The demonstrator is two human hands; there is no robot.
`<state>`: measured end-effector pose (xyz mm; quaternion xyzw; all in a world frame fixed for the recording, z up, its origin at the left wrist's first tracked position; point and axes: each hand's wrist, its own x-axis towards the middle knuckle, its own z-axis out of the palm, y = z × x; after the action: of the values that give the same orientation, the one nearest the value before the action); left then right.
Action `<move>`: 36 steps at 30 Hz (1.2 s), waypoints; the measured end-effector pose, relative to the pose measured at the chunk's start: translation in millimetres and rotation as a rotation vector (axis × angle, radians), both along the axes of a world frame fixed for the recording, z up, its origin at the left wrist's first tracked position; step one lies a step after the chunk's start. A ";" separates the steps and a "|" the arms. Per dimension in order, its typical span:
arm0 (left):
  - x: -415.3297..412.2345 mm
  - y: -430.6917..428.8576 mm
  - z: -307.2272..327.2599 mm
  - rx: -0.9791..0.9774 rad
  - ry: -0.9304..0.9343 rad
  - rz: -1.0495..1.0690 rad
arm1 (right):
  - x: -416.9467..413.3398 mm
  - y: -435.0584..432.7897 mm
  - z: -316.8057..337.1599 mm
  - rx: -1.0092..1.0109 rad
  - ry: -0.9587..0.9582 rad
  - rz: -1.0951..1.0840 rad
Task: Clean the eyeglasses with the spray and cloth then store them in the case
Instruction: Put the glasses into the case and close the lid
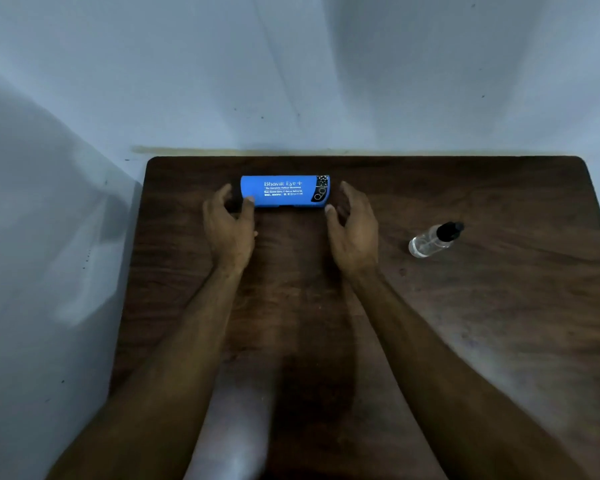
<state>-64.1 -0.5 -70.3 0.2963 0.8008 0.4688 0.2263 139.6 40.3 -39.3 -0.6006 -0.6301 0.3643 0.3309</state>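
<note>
Blue closed case (pixel 284 190) lies lengthwise left to right on the far middle of the table (pixel 499 306). My left grip (pixel 227 220) is wide and relaxed at the case's left end, thumb touching its near-left corner. My right grip (pixel 352 223) is wide too, holding nothing, thumb just beside the near-right corner. Clear spray bottle (pixel 433 239) with a black top sits well apart on the right.
</note>
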 end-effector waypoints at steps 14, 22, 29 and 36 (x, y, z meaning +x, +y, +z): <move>203.7 -38.0 24.2 0.080 -0.067 -0.554 | 150.6 -77.8 4.5 0.031 -0.026 -0.359; 237.5 -3.0 13.2 0.108 -0.055 -0.608 | 163.8 -33.8 -13.3 0.011 -0.040 -0.139; 203.1 15.9 19.5 0.159 0.021 -0.427 | 122.9 -4.0 2.7 0.011 0.037 -0.048; 159.2 48.5 18.7 0.115 0.107 -0.330 | 70.5 42.9 -7.6 -0.015 0.095 0.028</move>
<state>95.1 48.1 -51.6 0.4606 0.7242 0.4538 0.2398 210.1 83.2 -46.9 -0.5763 -0.6192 0.4017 0.3510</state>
